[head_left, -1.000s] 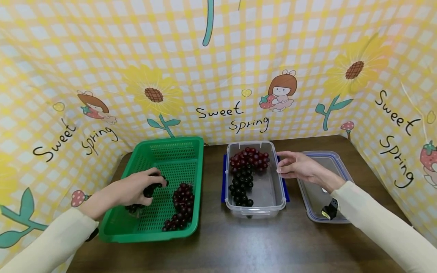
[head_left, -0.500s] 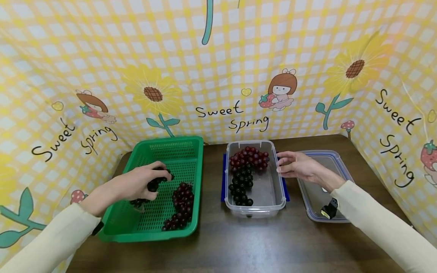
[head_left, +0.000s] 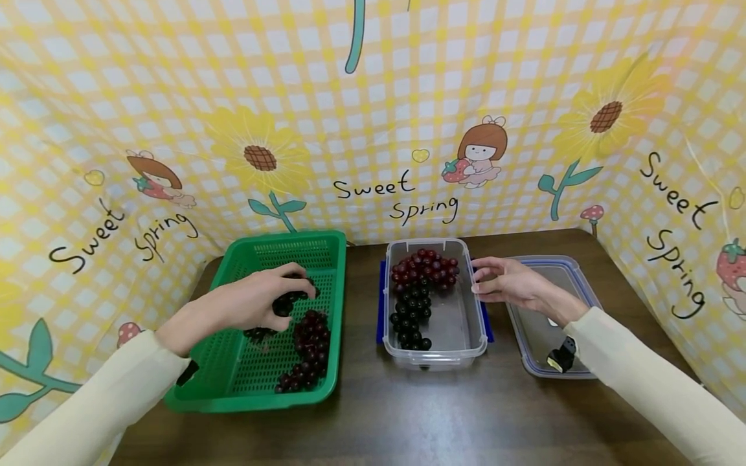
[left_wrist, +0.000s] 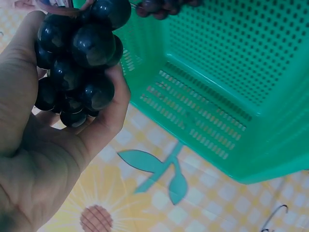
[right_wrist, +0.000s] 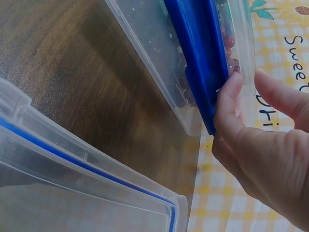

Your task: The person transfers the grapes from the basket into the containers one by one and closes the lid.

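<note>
Left-wrist view gives me the clearest look at the bunch of glossy, round black grapes (left_wrist: 79, 63): the left hand (head_left: 253, 301) has thumb and fingers curled round it, over the green perforated plastic basket (head_left: 341, 285). Its knuckles hide too much for me to be sure of the bunch's long axis. Well to the right of those fingers stands the clear plastic box with blue side latches (head_left: 457, 327), a red bunch (head_left: 428, 268) at its far end, a black bunch (head_left: 412, 317) along its left. The right hand (head_left: 513, 285) is nearer the box, fingers loosely spread, touching its right wall. Dark red grapes (head_left: 311, 349) lie in the basket. A clear, blue-edged lid (head_left: 527, 323) rests on the brown wood-grain table (head_left: 408, 414); yellow checked cloth (head_left: 373, 129) hangs around.
</note>
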A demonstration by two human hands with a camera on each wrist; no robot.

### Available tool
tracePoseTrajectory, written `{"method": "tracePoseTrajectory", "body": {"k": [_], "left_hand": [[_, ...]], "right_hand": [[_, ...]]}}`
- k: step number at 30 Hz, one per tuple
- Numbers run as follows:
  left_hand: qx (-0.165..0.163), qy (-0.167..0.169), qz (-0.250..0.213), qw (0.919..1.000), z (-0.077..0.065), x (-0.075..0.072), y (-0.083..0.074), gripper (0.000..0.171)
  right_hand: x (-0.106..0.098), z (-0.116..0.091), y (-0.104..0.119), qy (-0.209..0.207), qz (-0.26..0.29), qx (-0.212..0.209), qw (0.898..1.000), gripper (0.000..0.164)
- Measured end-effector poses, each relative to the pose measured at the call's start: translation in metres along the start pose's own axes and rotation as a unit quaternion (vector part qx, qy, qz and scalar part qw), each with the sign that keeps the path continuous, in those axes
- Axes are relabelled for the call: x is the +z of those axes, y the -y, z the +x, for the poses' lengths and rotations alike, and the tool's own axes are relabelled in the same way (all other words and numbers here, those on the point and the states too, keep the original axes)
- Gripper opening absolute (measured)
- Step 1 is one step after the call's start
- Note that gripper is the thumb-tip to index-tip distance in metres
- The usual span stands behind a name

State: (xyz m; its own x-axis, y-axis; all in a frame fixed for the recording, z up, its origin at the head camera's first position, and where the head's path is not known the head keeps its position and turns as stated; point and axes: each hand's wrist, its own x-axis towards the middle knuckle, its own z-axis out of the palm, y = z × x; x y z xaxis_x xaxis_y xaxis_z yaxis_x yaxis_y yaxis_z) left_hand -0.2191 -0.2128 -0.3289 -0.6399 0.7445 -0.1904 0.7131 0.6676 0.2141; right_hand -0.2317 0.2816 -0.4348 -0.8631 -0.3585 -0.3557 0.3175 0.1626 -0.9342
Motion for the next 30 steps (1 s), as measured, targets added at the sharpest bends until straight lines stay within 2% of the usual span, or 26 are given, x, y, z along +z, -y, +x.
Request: {"method": "tracePoseTrajectory", "body": {"k": [8,12,21,30], "left_hand": [[0.041,-0.009,0.021,0.9989,0.028,-0.005,-0.015,0.043],[0.053,-0.013,0.016,0.9984,0.044,-0.01,-0.027,0.044],[0.064,-0.011,0.025,0.9976,0.083,-0.022,-0.048,0.044],[0.07,0.006,0.001,0.9975,0.122,-0.022,-0.067,0.046]], "right_hand": [[0.0,-0.001,0.001,0.007,0.001,-0.008,1.0,0.08],[0.0,-0.001,0.002,0.008,-0.002,-0.009,1.0,0.08],[0.001,-0.001,0.003,0.007,-0.004,-0.004,1.0,0.08],[0.001,0.0,0.004,0.001,-0.011,0.004,1.0,0.078]]}}
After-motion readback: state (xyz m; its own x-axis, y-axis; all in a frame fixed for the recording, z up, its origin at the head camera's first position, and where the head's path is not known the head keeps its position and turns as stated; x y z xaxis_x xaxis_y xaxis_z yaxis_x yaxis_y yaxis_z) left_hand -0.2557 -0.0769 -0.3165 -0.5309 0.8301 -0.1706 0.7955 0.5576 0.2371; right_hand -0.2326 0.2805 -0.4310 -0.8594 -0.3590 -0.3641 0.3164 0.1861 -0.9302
